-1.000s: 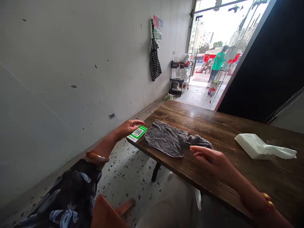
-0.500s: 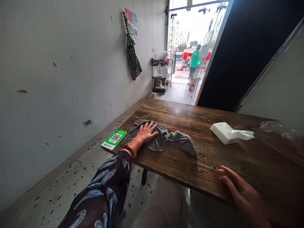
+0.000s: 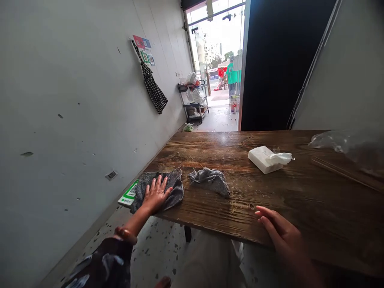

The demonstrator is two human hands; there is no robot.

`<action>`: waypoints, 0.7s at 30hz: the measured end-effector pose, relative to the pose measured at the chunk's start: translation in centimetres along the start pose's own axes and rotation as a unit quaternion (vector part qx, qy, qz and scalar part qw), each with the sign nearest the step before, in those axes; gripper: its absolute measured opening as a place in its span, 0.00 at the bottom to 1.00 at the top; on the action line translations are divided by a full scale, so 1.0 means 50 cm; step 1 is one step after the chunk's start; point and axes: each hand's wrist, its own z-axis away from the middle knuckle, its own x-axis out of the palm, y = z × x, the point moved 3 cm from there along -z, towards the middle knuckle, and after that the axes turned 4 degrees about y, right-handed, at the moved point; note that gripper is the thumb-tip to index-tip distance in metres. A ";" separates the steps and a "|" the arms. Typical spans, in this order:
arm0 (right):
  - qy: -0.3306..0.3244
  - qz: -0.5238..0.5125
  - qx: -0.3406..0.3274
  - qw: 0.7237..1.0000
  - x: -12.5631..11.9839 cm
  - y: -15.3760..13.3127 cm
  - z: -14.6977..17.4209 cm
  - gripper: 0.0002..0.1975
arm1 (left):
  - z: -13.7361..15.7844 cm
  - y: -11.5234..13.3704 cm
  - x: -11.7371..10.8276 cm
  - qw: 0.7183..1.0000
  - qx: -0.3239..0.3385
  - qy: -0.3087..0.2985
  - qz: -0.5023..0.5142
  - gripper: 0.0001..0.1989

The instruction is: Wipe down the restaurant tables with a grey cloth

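Gray cloth (image 3: 177, 185) lay under a spread left hand (image 3: 155, 197)

From my remote seat, I judged the step in hand to be wiping the wooden table (image 3: 207, 212). The gray cloth was near its closest left corner, partly over the green-and-white QR card (image 3: 129, 196). The left hand pinched nothing: its palm lay flat on the fabric, fingers apart. The right hand (image 3: 279, 228) had loosely bent fingers and held nothing that I could see; I could not tell whether it touched the table.

To my mind, the next move called for even downward pressure, and for care that the QR card did not slide off the corner.

Half a second earlier, the gray cloth had lain beside the QR card and had met the crumpled second cloth (image 3: 211, 180). By this moment it overlapped the QR card, and a strip of table showed between the two cloths. The left hand had shifted with it toward the QR card.
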 end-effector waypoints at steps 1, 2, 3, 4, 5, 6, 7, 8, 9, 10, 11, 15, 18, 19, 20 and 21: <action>-0.008 0.001 -0.005 1.000 0.000 0.001 0.001 0.18 | 0.039 0.016 0.005 1.000 0.021 0.014 0.001 0.31; -0.016 0.003 -0.009 1.000 -0.001 0.003 0.002 0.18 | 0.077 0.042 0.009 0.999 0.046 0.027 -0.001 0.30; -0.021 0.005 -0.010 1.000 -0.002 0.005 0.003 0.17 | 0.114 0.075 0.013 0.997 0.071 0.026 -0.007 0.30; -0.024 0.007 -0.004 1.000 -0.004 0.008 0.003 0.17 | 0.149 0.118 0.017 0.995 0.100 0.004 -0.014 0.31; -0.024 0.007 0.008 1.000 -0.007 0.011 0.004 0.18 | 0.181 0.168 0.020 0.989 0.141 -0.032 -0.018 0.34; -0.019 0.004 0.025 0.999 -0.010 0.013 0.004 0.19 | 0.208 0.225 0.021 0.979 0.190 -0.070 -0.018 0.37; -0.010 0.000 0.047 0.999 -0.013 0.015 0.005 0.20 | 0.231 0.284 0.018 0.965 0.242 -0.098 -0.008 0.41; 0.002 -0.004 0.070 0.998 -0.017 0.016 0.006 0.20 | 0.248 0.343 0.014 0.948 0.294 -0.118 0.010 0.42; 0.018 -0.006 0.090 0.996 -0.020 0.017 0.008 0.21 | 0.258 0.399 0.010 0.932 0.338 -0.130 0.032 0.43; 0.037 -0.008 0.106 0.994 -0.023 0.016 0.011 0.22 | 0.262 0.452 0.008 0.918 0.371 -0.128 0.052 0.43; 0.056 -0.010 0.118 0.991 -0.026 0.014 0.014 0.23 | 0.261 0.501 0.010 0.901 0.409 -0.129 0.067 0.42; 0.129 -0.042 0.119 0.984 -0.027 0.003 0.025 0.27 | 0.217 0.656 0.057 0.835 0.526 -0.136 0.088 0.37; 0.180 -0.083 0.113 0.974 -0.022 0.001 0.026 0.30 | 0.179 0.721 0.098 0.813 0.557 -0.153 0.077 0.35; 0.189 -0.096 0.110 0.971 -0.020 0.002 0.025 0.30 | 0.172 0.730 0.103 0.812 0.558 -0.151 0.076 0.35; 0.190 -0.106 0.104 0.970 -0.017 0.004 0.022 0.30 | 0.170 0.731 0.102 0.815 0.555 -0.144 0.080 0.35; 0.186 -0.111 0.094 0.972 -0.014 0.005 0.018 0.30 | 0.171 0.725 0.096 0.820 0.549 -0.134 0.089 0.35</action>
